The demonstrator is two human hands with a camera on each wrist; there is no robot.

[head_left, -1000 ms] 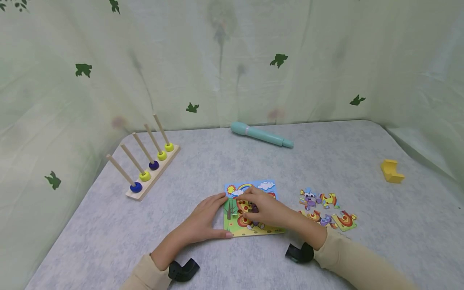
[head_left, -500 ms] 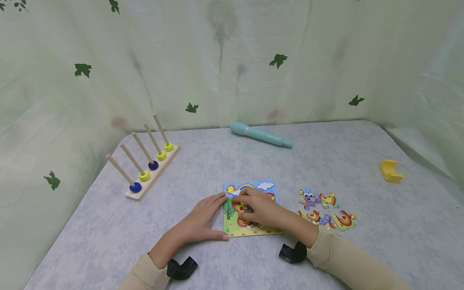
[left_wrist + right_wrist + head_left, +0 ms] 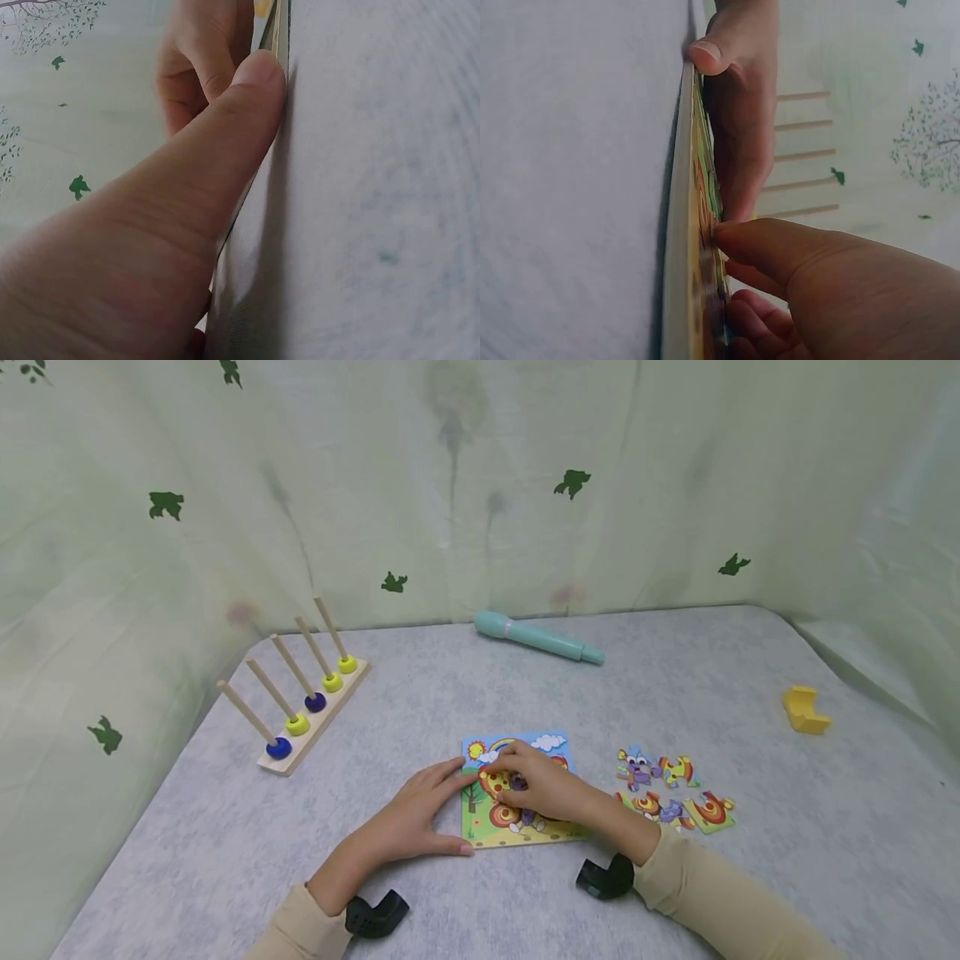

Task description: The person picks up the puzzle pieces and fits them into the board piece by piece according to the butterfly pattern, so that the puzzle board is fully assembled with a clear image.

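A colourful jigsaw board [image 3: 487, 839] lies on the table in the head view, with a rainbow, a sun and a cartoon figure on it. My left hand [image 3: 416, 814] spans its left side, fingers extended, thumb at the near left corner. Over the board's middle, the thumb and index finger of my right hand [image 3: 551, 789] pinch a yellow puzzle piece [image 3: 492, 782] with red spots, low against the surface. My right hand covers part of the picture. Seen edge-on in the right wrist view, the right fingertips touch the pieces on the board.
Several loose puzzle pieces [image 3: 708, 812] lie right of the board. A wooden peg stand [image 3: 324, 718] with yellow and blue rings is at the left. Behind lies a teal, microphone-shaped stick [image 3: 543, 639]; a yellow block [image 3: 805, 710] sits far right.
My right hand has shifted slightly left over the board, and the spotted piece has moved left with it and lies flatter. My left hand has stayed at the board's left side.
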